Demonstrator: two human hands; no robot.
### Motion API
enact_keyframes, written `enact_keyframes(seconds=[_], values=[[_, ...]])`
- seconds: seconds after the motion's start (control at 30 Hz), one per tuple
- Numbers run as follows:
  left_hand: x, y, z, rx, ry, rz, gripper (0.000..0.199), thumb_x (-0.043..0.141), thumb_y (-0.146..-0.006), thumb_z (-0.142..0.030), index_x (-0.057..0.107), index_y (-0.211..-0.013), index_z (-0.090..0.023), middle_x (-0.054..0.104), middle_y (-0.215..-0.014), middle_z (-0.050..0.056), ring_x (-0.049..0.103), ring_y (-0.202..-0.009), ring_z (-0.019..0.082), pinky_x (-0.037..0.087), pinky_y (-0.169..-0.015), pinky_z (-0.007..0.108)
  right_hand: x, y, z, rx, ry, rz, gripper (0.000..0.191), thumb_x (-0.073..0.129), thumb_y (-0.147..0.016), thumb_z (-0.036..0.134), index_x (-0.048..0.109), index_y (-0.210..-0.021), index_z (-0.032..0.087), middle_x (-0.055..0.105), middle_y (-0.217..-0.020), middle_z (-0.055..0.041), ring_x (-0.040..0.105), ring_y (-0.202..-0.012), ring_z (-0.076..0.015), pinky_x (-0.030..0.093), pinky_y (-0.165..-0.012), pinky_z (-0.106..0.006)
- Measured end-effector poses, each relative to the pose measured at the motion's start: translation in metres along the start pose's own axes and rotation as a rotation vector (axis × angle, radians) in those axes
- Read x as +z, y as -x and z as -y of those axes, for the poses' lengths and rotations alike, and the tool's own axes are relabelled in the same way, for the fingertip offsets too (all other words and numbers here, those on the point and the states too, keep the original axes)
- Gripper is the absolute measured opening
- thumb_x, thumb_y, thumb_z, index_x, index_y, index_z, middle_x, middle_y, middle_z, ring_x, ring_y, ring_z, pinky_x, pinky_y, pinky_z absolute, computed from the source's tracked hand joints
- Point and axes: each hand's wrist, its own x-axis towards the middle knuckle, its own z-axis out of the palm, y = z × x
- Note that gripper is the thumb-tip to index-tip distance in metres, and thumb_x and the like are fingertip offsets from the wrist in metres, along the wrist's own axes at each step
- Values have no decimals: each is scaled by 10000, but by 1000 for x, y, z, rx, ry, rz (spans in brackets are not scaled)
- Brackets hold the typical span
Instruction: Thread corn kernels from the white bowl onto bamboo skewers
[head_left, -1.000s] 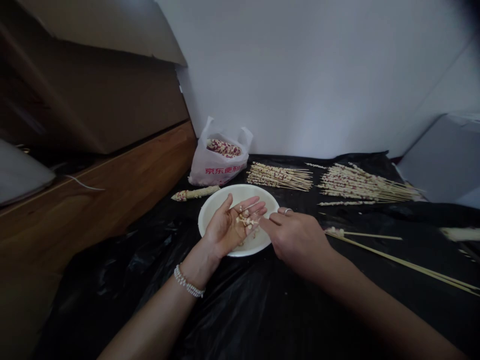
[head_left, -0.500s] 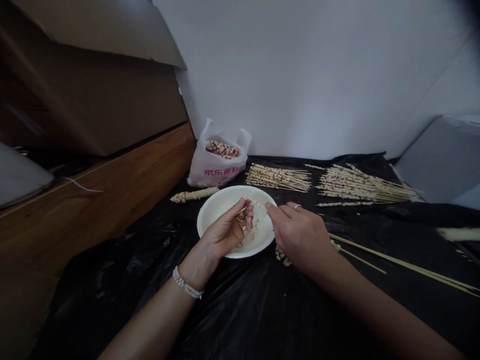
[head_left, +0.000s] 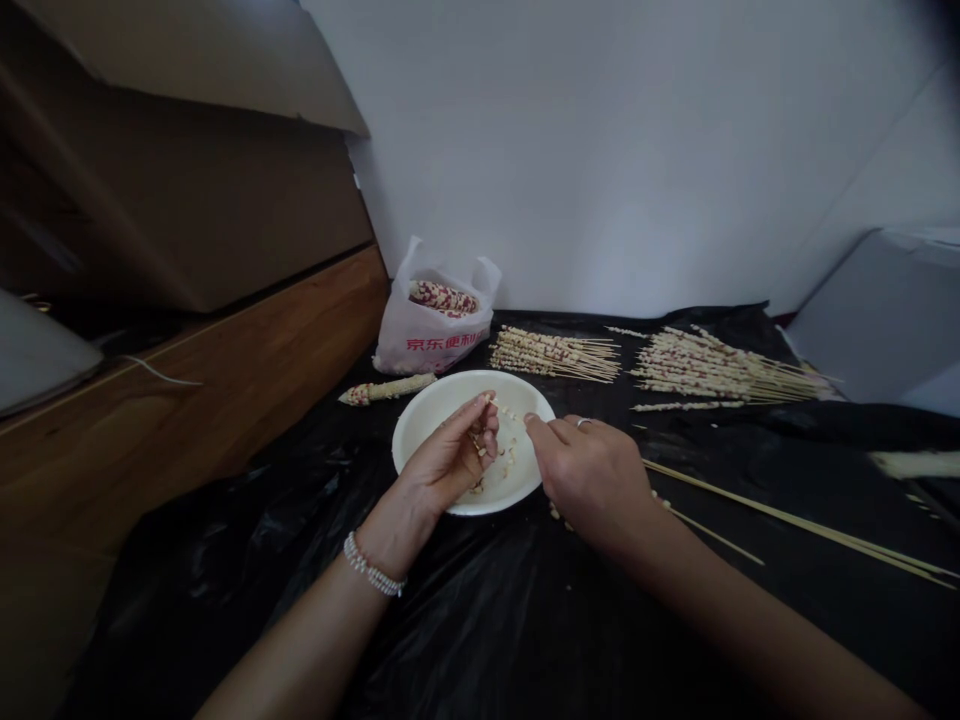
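Note:
Over a white bowl (head_left: 409,425), my left hand (head_left: 454,450) is closed, palm up. Its thumb and finger pinch a pale corn kernel at the skewer's tip, and loose kernels lie in the curled fingers. My right hand (head_left: 596,480), with a ring on it, is closed around a thin skewer (head_left: 720,533) strung with kernels. The skewer's tail appears to come out behind that hand; its middle is hidden. Loose corn kernels (head_left: 511,455) lie in the bowl, and a few show on the black sheet by my right hand.
A partly stripped corn cob (head_left: 386,390) lies left of the bowl. Behind stands a plastic bag (head_left: 435,345) of speckled cobs. Kernel-strung skewers form two piles (head_left: 551,353), (head_left: 697,368). Bare sticks (head_left: 795,520) lie at right on the black plastic sheet (head_left: 480,630). Cardboard boxes (head_left: 187,200) rise at left.
My left fingertips have come up to the skewer's tip with a kernel. My right hand has shifted slightly left, and the skewer's tail has dipped.

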Motion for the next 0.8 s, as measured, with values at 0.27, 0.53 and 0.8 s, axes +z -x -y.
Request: enact_keyframes(seconds=[0.27, 0.53, 0.8], values=[[-4, -2, 2, 48, -123, 20, 123, 633, -806, -126, 675, -922, -128, 651, -724, 17, 610, -641, 63, 493, -571, 131, -2, -1, 3, 30, -19, 23, 208, 471, -827, 114, 644, -940, 135, 644, -692, -41, 557, -615, -143, 298, -558, -288], [1, 3, 7, 40, -230, 19, 91, 675, -766, -126, 675, -854, -103, 646, -714, 25, 596, -618, 69, 481, -564, 142, 0, 0, 3, 75, -75, 119, 171, 463, -856, 155, 607, -948, 158, 644, -748, -41, 567, -684, -140, 298, -587, -268], [-1, 4, -17, 148, -336, -20, 188, 606, -815, -154, 683, -984, -124, 703, -884, 82, 641, -803, 129, 496, -729, 216, 11, -5, -9, 213, -91, 293, 191, 407, -877, 170, 587, -943, 175, 658, -865, -44, 591, -676, -132, 248, -509, -258]])
